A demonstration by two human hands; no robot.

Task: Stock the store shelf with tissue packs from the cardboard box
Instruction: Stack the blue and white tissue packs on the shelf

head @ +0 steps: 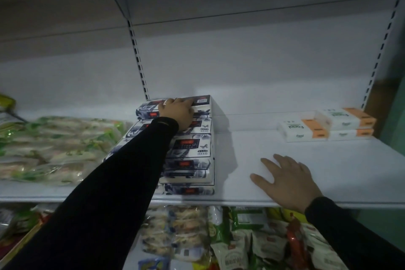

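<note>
Fingers of the left hand lie curled over the far left corner of the top tissue pack, gripping it from above; fingers of the right hand are spread wide and flat, palm down, holding nothing.

Shelf: white metal, with a white back panel and slotted uprights. The right hand rests on its bare surface near the front edge, well apart from the stack.

Stack of tissue packs: blue-and-white printed wrappers with red labels, piled several high at the middle of the shelf, beside the left upright. The top pack sits at the rear of the pile, close to the back panel. The left arm, in a black sleeve, crosses in front of the stack's left half.

Green-and-white bagged goods: lying flat on the shelf, left of the stack; blurred.

White-and-orange tissue packs: a small pile at the far right of the shelf, near the right upright.

Lower shelf: assorted snack bags, mixed colours, print too blurred to read.

The cardboard box cannot be made out with any certainty.
</note>
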